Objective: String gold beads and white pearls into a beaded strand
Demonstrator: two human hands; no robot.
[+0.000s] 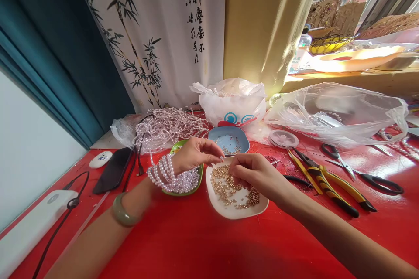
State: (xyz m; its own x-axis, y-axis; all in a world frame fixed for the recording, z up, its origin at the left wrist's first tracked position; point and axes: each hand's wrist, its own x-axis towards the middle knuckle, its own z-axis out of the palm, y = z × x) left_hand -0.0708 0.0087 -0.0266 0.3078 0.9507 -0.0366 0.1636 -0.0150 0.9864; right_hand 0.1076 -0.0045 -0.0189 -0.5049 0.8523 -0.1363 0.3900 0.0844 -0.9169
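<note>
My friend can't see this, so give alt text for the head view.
A left hand wearing pearl strands seems to pinch a tiny bead, near the right hand, over a white dish of gold beads. Pliers and scissors lie on the red table.

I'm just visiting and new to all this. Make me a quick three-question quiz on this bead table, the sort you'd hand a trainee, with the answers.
1. Multiple choice: the right hand is over a white dish. What is in that dish?
(a) coins
(b) gold beads
(c) buttons

2. True or false: a bangle circles the left arm.

3. Fill in the blank: beside the black-handled scissors lies a tool with yellow-and-black handles, a pair of ____.

Key:
1. (b) gold beads
2. True
3. pliers
</note>
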